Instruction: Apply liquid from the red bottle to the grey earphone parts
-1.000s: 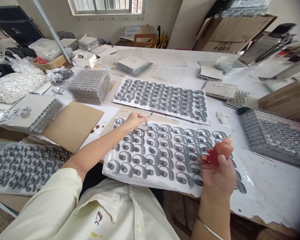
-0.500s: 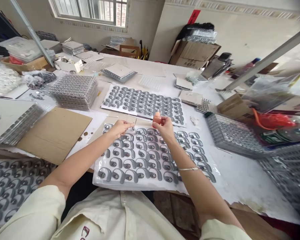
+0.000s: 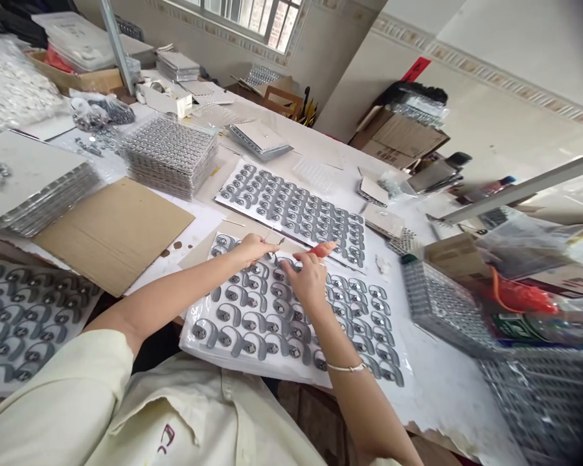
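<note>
My left hand (image 3: 253, 250) is closed in a pinch over the upper left of the near sheet, with a thin, dark metal tool (image 3: 280, 241) at its fingertips; its kind is too small to make out. My right hand (image 3: 309, 279) holds a small orange-red bottle (image 3: 321, 250) with a pale tip, tilted sideways so the tip points right. Its thumb reaches toward the left fingertips. Beneath both hands lies a plastic-covered white sheet (image 3: 267, 366) bearing rows of grey hook-shaped pieces (image 3: 251, 322) with shiny round parts. The right hand and forearm hide some of them.
A second sheet of hook-shaped pieces (image 3: 291, 206) lies beyond the hands. At left are brown cardboard (image 3: 114, 233), a stack of filled trays (image 3: 168, 155) and another sheet (image 3: 24, 323). More stacked trays (image 3: 447, 310), boxes (image 3: 459, 255) and a red bag (image 3: 525, 294) crowd the right.
The orange bottle has gone from upright to lying sideways in my right hand, which has turned and come closer to the left. The camera view has tilted and shifted.
</note>
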Demonstrator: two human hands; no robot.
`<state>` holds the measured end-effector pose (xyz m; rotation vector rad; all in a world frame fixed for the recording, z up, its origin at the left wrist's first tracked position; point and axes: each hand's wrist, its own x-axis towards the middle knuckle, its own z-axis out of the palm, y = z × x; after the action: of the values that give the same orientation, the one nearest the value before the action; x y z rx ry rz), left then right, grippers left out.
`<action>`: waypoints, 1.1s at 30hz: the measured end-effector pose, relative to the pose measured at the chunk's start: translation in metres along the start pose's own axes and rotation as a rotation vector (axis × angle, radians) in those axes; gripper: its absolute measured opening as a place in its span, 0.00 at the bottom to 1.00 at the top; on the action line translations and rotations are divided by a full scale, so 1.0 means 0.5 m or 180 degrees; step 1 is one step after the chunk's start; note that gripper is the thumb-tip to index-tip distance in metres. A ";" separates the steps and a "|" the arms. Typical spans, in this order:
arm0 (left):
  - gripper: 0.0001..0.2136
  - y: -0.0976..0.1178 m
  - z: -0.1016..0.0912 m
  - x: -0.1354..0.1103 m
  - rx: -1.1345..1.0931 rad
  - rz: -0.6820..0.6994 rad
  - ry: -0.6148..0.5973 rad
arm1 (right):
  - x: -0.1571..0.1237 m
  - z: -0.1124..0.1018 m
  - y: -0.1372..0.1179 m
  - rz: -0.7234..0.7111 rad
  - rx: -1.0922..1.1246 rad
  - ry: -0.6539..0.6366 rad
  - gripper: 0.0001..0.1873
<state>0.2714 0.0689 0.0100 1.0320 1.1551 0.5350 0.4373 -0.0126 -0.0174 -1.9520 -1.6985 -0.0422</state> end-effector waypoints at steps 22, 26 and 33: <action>0.13 0.013 -0.015 -0.024 0.1456 0.0673 0.0177 | 0.037 -0.019 -0.081 -0.0381 -0.0521 0.0119 0.17; 0.10 0.017 -0.037 -0.060 0.2028 0.1083 0.0461 | 0.061 -0.019 -0.070 0.0111 -0.0272 0.0074 0.17; 0.11 0.021 -0.171 -0.142 0.2401 0.1205 0.1098 | 0.070 0.033 -0.050 0.0662 0.0369 -0.0733 0.10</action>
<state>0.1688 0.0495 0.0496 1.8861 1.5248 0.6005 0.4161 0.0275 -0.0090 -2.0984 -1.5863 0.3624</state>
